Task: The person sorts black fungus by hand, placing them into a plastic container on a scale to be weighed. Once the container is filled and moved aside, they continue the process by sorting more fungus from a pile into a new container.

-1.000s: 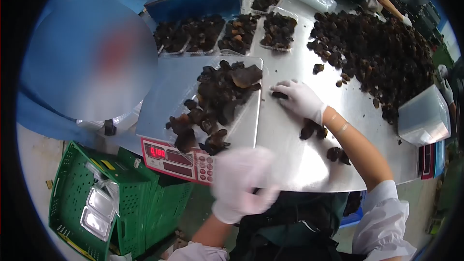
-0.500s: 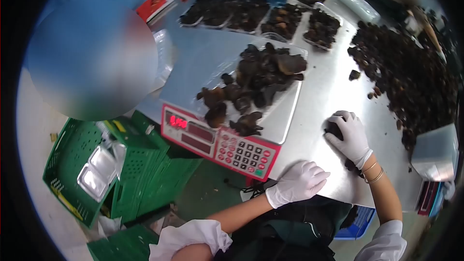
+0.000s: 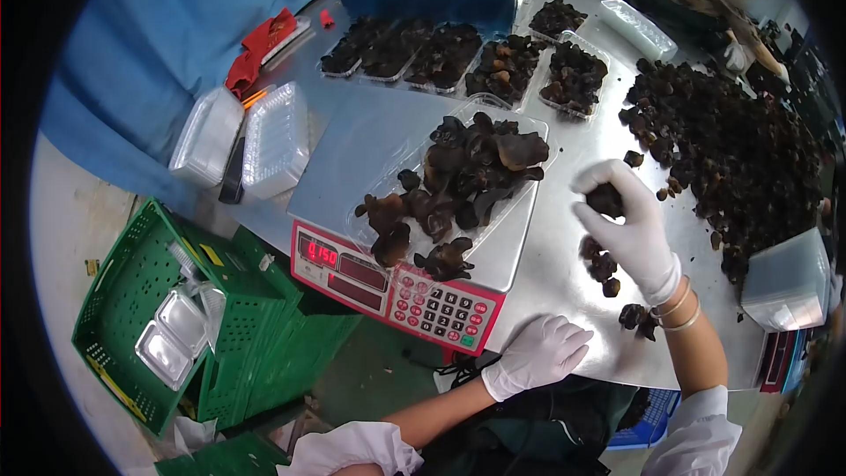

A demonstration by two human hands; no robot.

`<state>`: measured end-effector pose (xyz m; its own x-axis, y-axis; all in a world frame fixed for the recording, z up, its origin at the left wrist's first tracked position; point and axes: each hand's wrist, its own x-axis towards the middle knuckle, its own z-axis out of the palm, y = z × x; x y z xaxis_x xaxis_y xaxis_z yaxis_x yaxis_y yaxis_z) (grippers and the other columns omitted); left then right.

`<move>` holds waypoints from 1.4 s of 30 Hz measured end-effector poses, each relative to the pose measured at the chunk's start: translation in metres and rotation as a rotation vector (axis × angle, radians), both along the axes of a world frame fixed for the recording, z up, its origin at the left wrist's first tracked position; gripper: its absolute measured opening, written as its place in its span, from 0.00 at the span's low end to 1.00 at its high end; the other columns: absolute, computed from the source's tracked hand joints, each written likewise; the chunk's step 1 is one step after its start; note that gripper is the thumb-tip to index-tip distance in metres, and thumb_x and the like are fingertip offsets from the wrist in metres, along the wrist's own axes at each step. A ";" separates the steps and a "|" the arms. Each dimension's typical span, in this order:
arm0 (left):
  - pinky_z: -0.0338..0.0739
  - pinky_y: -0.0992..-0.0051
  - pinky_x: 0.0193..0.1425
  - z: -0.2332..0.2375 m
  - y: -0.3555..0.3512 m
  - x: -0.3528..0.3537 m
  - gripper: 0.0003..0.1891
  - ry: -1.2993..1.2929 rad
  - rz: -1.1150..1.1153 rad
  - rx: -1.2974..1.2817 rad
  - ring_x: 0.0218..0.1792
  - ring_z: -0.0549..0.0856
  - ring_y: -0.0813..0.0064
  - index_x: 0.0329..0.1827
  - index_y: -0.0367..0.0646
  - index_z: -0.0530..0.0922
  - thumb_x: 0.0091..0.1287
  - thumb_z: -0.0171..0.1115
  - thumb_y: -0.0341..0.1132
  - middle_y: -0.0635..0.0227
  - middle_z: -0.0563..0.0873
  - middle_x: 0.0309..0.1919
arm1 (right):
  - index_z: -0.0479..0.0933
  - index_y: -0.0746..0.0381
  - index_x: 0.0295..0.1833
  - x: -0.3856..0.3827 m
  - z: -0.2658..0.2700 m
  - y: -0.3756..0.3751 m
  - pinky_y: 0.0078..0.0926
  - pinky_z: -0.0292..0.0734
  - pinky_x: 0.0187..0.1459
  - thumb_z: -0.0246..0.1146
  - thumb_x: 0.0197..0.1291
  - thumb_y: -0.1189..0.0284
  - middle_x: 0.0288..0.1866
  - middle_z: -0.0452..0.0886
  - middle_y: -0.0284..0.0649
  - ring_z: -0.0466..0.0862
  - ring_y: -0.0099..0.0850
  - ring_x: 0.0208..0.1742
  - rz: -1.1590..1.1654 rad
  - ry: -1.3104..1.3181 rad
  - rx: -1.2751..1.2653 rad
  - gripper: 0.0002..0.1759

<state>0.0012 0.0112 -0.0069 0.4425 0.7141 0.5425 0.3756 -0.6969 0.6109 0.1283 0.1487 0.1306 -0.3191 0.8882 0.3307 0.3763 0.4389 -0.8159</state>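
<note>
My right hand (image 3: 636, 234), in a white glove, has its thumb and fingers curled round a dark wood ear mushroom (image 3: 605, 200) just right of the scale. Under and beside that hand lie a few loose mushroom pieces (image 3: 599, 266). My left hand (image 3: 542, 354), also gloved, rests closed at the table's near edge, with nothing visible in it. On the scale (image 3: 405, 295), whose red display reads 0.150, sits a clear plastic tray (image 3: 483, 106) heaped with wood ear mushrooms (image 3: 476, 159); some hang over the near side.
A big pile of mushrooms (image 3: 731, 141) covers the right side. Filled trays (image 3: 445, 53) line the back. Stacked clear trays (image 3: 278, 137) stand left, and clear containers (image 3: 789, 282) right. Green crates (image 3: 256, 317) are below. Another person (image 3: 718, 0) is at the far right.
My right hand has risen off the tabletop and moved away from me with a mushroom, uncovering loose pieces. My left hand stays at the edge. The view has shifted slightly, showing the stacked trays.
</note>
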 end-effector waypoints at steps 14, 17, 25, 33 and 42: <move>0.78 0.64 0.49 -0.003 -0.002 -0.002 0.13 0.043 -0.015 0.003 0.42 0.83 0.63 0.52 0.41 0.83 0.66 0.67 0.33 0.66 0.85 0.43 | 0.82 0.54 0.51 -0.070 0.038 0.012 0.41 0.64 0.64 0.73 0.58 0.56 0.54 0.80 0.38 0.77 0.39 0.57 0.407 -0.280 0.336 0.20; 0.78 0.65 0.49 -0.002 -0.001 0.000 0.13 0.019 -0.012 -0.043 0.43 0.83 0.64 0.52 0.40 0.83 0.66 0.66 0.33 0.66 0.85 0.43 | 0.81 0.51 0.46 -0.071 0.030 -0.005 0.40 0.64 0.59 0.74 0.53 0.58 0.48 0.77 0.32 0.75 0.35 0.54 0.459 -0.411 0.433 0.17; 0.77 0.64 0.49 -0.002 -0.002 -0.002 0.12 0.020 -0.011 -0.056 0.43 0.83 0.64 0.51 0.40 0.83 0.66 0.66 0.33 0.65 0.85 0.42 | 0.80 0.53 0.36 -0.101 0.030 0.008 0.40 0.64 0.57 0.72 0.52 0.68 0.45 0.77 0.32 0.75 0.37 0.56 0.488 -0.233 0.420 0.08; 0.78 0.63 0.50 -0.004 -0.002 -0.003 0.11 -0.022 -0.027 -0.084 0.44 0.83 0.63 0.50 0.40 0.83 0.66 0.66 0.33 0.65 0.85 0.42 | 0.81 0.55 0.38 -0.131 0.023 0.026 0.40 0.66 0.58 0.74 0.52 0.65 0.46 0.80 0.37 0.76 0.40 0.55 0.357 -0.332 0.455 0.11; 0.78 0.62 0.52 -0.004 0.000 -0.002 0.12 -0.008 0.016 0.014 0.45 0.83 0.63 0.51 0.41 0.83 0.68 0.62 0.36 0.65 0.85 0.40 | 0.83 0.65 0.47 -0.009 0.026 0.009 0.25 0.76 0.53 0.63 0.68 0.78 0.45 0.84 0.38 0.81 0.27 0.46 -0.018 -0.081 0.154 0.06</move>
<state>-0.0003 0.0112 -0.0112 0.4266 0.7136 0.5557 0.3825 -0.6991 0.6041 0.1192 0.1581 0.1567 -0.3348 0.8348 0.4370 0.4473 0.5490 -0.7060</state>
